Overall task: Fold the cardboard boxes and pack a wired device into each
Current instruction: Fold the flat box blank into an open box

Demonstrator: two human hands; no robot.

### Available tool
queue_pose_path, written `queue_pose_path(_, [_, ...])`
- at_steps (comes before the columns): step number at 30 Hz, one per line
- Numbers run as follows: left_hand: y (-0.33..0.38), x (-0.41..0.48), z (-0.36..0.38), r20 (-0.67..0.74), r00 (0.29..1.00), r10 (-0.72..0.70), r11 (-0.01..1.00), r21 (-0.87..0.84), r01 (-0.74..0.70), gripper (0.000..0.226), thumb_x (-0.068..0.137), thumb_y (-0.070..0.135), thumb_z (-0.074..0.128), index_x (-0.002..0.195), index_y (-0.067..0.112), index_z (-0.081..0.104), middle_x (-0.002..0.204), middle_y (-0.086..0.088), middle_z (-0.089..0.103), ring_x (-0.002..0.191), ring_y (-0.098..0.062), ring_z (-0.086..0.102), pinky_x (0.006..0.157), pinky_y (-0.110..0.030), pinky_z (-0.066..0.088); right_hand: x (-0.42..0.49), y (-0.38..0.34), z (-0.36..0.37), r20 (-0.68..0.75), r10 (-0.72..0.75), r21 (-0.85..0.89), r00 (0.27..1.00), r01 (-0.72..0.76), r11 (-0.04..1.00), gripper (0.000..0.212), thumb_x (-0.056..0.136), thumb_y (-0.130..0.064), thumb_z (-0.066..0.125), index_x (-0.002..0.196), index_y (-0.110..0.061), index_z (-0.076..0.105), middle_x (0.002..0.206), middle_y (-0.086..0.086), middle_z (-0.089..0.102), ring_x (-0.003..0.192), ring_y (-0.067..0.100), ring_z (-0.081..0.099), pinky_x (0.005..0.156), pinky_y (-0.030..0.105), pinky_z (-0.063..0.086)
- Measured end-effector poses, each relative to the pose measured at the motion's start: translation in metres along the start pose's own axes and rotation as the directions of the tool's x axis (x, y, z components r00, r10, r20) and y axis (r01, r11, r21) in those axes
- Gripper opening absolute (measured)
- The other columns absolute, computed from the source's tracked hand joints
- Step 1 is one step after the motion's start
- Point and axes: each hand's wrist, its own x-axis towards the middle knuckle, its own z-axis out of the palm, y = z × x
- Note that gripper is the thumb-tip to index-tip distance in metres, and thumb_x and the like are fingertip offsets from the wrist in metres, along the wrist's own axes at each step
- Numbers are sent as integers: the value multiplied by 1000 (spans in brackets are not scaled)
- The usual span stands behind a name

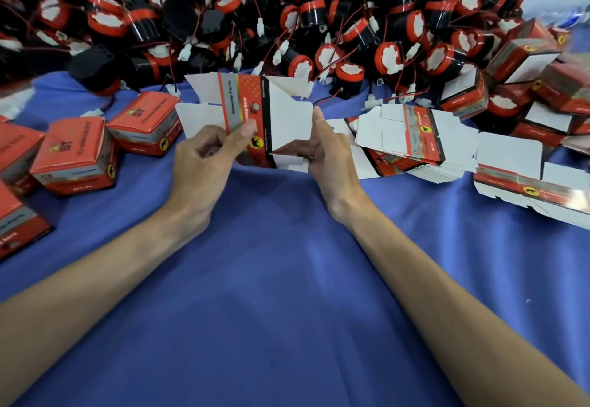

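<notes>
The left hand (204,164) has its grip pinched on a half-opened cardboard box (255,113): the thumb presses flat on the red and grey printed panel and the curled fingers sit behind it. The right hand (332,157) also grips this box, with its thumb upright against the edge of the white flap and its fingers tucked under and behind the lower corner. Both palms turn inward toward each other, wrists slightly bent, and the bare forearms reach in from the near corners of the worktop and converge on the box. The box is held just above the blue cloth (287,279) around the middle of the worktop, its white flaps splayed upward and to the left. Just to the right lies a fanned stack of flat box blanks (408,141). Closed red boxes (76,154) sit along the left edge, and more boxes (510,65) are heaped toward the far right corner. A dense pile of black and red wired devices (287,7) fills the far edge.
</notes>
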Motion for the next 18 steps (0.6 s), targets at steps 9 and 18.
queue_pose_path(9, [8, 1, -2, -65, 995, -79, 986, -149, 69, 21, 70, 48, 70, 62, 29, 74, 101, 2, 62, 101, -7, 61, 98, -29, 47, 6, 9, -1, 77, -6, -14, 997, 7, 1000, 28, 96, -36, 44, 93, -26, 69, 84, -10, 71, 74, 3, 64, 73, 28, 51])
queue_pose_path(18, [-2, 5, -1, -76, 996, 40, 999, 17, -39, 16, 85, 19, 71, 69, 18, 67, 107, 7, 59, 90, 8, 59, 78, -14, 47, 3, 6, 2, 52, 7, -190, 999, 4, 982, 71, 76, -21, 80, 137, -15, 44, 119, -9, 60, 115, 2, 55, 98, 30, 48])
